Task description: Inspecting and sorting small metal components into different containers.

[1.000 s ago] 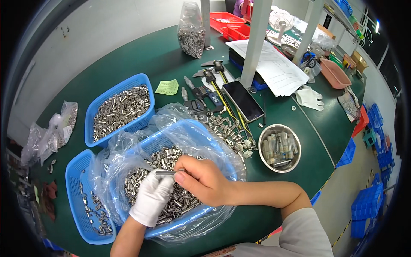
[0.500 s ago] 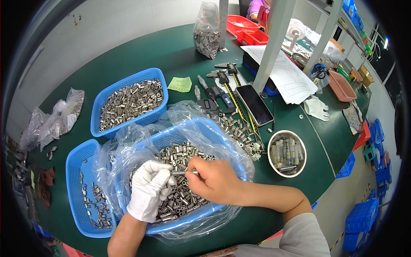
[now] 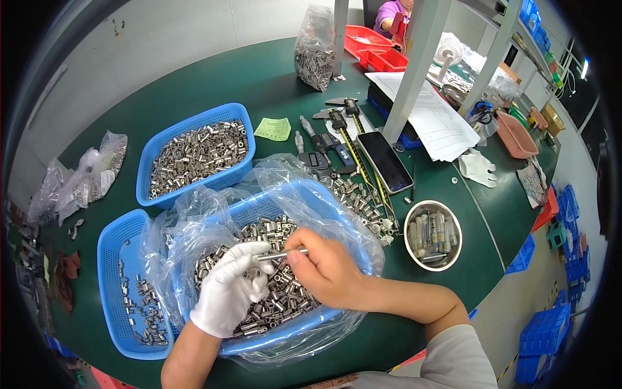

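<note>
My left hand (image 3: 227,288), in a white glove, is closed with the fingers curled around small metal parts, only partly visible. My bare right hand (image 3: 328,271) pinches a slim metal pin (image 3: 275,256) between thumb and forefinger. The pin's left end meets the left hand's fingertips; whether it sits inside a part cannot be made out. Both hands are above a blue basket (image 3: 327,198) lined with clear plastic (image 3: 194,217). Many small shiny metal sleeves (image 3: 275,305) fill that basket beneath them.
Another blue basket (image 3: 241,170) of metal sleeves stands behind; a sparsely filled one (image 3: 108,285) is at left. Calipers (image 3: 346,139), a phone (image 3: 387,162) and loose sleeves lie to the right. A steel bowl (image 3: 414,258) holds clear tubes. Beyond a metal post (image 3: 418,65), a person sits.
The right hand has risen slightly, tilting the pin so more of it shows. My left hand's fingers have loosened and shifted, revealing metal parts in the palm.
</note>
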Available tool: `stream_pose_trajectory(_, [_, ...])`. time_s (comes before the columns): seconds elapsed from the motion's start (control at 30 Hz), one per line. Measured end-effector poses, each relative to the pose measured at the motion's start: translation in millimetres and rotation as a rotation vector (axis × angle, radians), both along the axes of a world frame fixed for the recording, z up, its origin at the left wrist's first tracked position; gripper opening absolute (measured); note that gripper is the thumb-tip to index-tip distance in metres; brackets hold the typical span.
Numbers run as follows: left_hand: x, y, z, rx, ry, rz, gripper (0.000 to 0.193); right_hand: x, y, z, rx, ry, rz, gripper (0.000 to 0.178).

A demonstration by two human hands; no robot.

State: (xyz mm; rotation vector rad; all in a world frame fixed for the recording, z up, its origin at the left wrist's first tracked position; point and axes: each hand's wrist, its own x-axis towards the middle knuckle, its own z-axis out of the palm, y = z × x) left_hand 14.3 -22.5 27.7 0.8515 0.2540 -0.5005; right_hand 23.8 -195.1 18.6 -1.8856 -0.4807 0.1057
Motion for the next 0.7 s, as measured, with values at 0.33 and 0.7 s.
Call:
stream_pose_trajectory(0.33, [-3.5, 3.1, -13.6, 0.311, -0.252, -0.059, 0.029, 0.6, 0.5, -4.2, -0.082, -0.054, 0.02, 0.017])
stream_pose_trajectory(0.7, [-8.3, 0.6, -8.4, 0.41, -0.376, 0.116, 0.012, 1.0, 0.2, -8.1, -0.013, -0.137, -0.054, 0.015])
